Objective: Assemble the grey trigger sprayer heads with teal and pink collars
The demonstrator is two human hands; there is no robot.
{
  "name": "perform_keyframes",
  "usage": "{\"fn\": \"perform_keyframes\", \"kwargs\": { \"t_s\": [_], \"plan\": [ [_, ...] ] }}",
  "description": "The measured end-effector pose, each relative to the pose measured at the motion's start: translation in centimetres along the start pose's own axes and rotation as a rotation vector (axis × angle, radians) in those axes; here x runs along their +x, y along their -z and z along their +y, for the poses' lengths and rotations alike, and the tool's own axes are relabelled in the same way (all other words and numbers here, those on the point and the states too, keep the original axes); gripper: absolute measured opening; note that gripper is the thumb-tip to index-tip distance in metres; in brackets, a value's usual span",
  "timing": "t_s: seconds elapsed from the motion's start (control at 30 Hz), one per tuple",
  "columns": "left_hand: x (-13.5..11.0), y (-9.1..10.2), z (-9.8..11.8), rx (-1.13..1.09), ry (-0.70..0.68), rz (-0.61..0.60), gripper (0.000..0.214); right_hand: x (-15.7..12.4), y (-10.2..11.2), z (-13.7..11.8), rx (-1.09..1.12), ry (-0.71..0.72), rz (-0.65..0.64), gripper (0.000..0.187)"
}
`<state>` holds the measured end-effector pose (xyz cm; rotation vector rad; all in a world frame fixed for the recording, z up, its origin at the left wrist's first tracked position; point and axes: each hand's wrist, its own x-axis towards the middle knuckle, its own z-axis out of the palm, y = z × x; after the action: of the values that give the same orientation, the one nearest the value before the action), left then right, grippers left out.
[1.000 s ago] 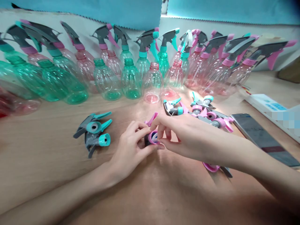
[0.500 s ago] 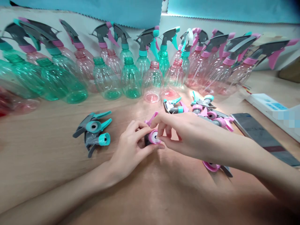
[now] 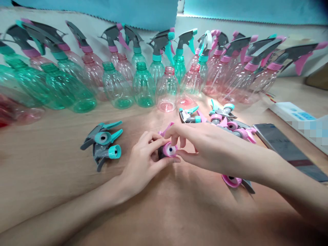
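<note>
Both hands meet over the wooden table [image 3: 51, 177] at a pink and grey spray trigger head [image 3: 168, 149]. My left hand [image 3: 145, 160] is wrapped round its grey body, fingers closed. My right hand [image 3: 197, 145] pinches the pink screw collar with fingertips and thumb. The collar's open end faces the camera. Two teal and grey trigger heads [image 3: 104, 143] lie to the left of my left hand. A heap of pink and teal trigger heads [image 3: 220, 119] lies behind my right hand. One pink trigger head [image 3: 234, 181] lies under my right forearm.
A row of green and pink plastic spray bottles [image 3: 143, 85] stands along the back, some capped, some without heads. A dark phone [image 3: 284, 148] lies at the right. Beyond it lies a white flat object [image 3: 294, 118]. A blue sheet hangs behind.
My right fingers have shifted slightly on the pink collar, which now shows its opening more fully. My left hand has stayed in place.
</note>
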<state>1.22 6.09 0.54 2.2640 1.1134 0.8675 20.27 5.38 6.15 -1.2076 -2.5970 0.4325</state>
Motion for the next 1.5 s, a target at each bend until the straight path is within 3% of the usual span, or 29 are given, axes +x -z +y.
{"fn": "perform_keyframes", "kwargs": {
  "t_s": [0.53, 0.7, 0.83, 1.0, 1.23, 1.37, 1.5],
  "plan": [
    [0.0, 0.0, -0.4, -0.054, -0.001, 0.038, 0.016, 0.4, -1.1, -0.3, 0.058, -0.002, 0.101, 0.02],
    [0.0, -0.1, 0.0, -0.033, -0.013, 0.033, 0.014, 0.2, -0.4, -0.2, 0.031, -0.009, 0.05, 0.026],
    [-0.2, -0.1, -0.1, -0.005, -0.043, 0.012, 0.015, 0.0, -0.4, -0.4, -0.014, 0.006, 0.01, 0.017],
    [-0.3, 0.0, -0.5, 0.007, -0.041, 0.041, 0.013, 0.4, -1.2, -0.7, -0.009, -0.017, 0.102, 0.016],
    [-0.6, -0.2, -0.1, 0.119, -0.211, 0.105, 0.024, -0.2, 0.6, -1.1, -0.008, -0.029, 0.118, 0.017],
    [-1.5, 0.9, 0.3, 0.234, -0.22, 0.142, 0.035, -0.9, 2.0, -1.3, -0.024, 0.014, 0.211, 0.014],
    [-4.3, 3.0, 1.0, 0.386, -0.249, 0.145, 0.038, -1.6, 2.7, -1.3, -0.048, -0.017, 0.213, 0.014]
  ]
}}
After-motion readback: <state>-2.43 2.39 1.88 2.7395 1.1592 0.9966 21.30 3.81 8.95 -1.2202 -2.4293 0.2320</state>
